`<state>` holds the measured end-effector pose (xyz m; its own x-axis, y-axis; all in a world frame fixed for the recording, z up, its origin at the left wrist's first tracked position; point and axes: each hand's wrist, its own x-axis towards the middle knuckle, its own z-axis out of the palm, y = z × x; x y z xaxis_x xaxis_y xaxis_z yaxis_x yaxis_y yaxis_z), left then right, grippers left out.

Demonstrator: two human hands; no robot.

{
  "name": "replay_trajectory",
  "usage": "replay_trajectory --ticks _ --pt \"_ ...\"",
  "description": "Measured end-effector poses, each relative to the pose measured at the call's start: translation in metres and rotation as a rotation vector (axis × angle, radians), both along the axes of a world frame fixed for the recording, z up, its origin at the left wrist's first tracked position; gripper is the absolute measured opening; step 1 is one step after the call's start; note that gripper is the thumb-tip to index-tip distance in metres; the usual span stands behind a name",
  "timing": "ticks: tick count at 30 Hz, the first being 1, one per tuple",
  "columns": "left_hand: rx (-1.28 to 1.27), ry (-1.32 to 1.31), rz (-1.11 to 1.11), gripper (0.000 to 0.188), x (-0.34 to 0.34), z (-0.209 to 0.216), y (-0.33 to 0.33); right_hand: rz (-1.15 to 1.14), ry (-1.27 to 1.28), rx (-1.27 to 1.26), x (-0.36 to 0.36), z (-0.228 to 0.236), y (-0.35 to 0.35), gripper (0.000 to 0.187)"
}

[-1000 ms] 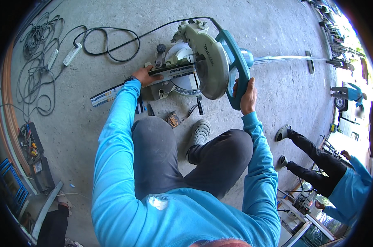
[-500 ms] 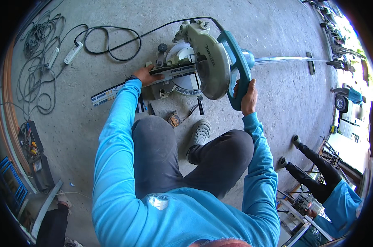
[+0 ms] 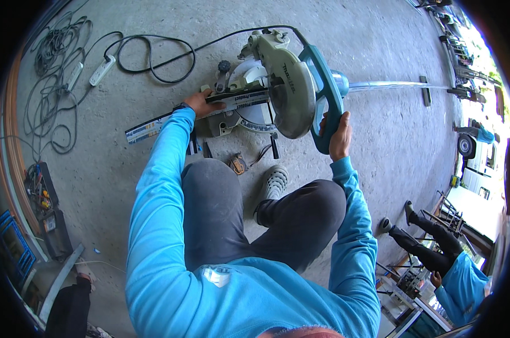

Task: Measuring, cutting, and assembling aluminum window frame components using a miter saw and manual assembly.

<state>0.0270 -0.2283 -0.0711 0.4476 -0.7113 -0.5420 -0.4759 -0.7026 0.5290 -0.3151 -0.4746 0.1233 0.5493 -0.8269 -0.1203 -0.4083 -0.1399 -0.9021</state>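
Observation:
A miter saw with a pale green head and teal handle stands on the concrete floor ahead of me. My right hand is closed around its D-shaped handle. A long profile strip, covered in printed white and blue film, lies across the saw's base and sticks out to the left. My left hand grips the strip left of the blade guard, thumb on the near side and fingers over the far side. The guard hides the blade and where it meets the strip. Below the saw base lies a small brown-and-black tool.
A power cord loops left to a white power strip beside tangled cables. An open toolbox sits at far left. A long shiny bar extends right of the saw. A co-worker is at lower right.
Both my hands keep their holds, and the saw and strip look the same. At lower right, the co-worker's legs and arm have shifted, and a hand now shows nearer the body.

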Motion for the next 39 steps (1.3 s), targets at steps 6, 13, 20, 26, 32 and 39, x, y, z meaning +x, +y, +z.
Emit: replay_trajectory --ticks 6,13,20,26,32,39 --pt "0.016 0.031 -0.024 0.099 0.0024 0.0019 -0.0004 0.001 0.007 -0.005 -0.0014 -0.0015 -0.0002 0.086" --pt "0.016 -0.001 -0.027 0.097 0.0018 0.0002 -0.0001 -0.002 0.013 0.021 -0.0022 -0.0031 -0.0005 0.086" --pt "-0.013 0.028 -0.02 0.094 0.0027 -0.0018 0.0 0.003 0.0 0.023 -0.0028 -0.0029 0.0004 0.086" --pt "0.0 0.057 -0.013 0.092 0.0034 0.0007 -0.0004 -0.006 -0.028 0.051 -0.0027 -0.0042 0.0006 0.084" --pt "0.004 0.016 -0.028 0.093 0.0031 -0.0046 -0.001 -0.004 -0.022 0.028 -0.0033 -0.0047 0.0009 0.084" --pt "0.017 -0.005 -0.015 0.092 0.002 -0.0062 -0.0015 -0.009 -0.011 0.017 -0.0022 -0.0031 0.0024 0.086"
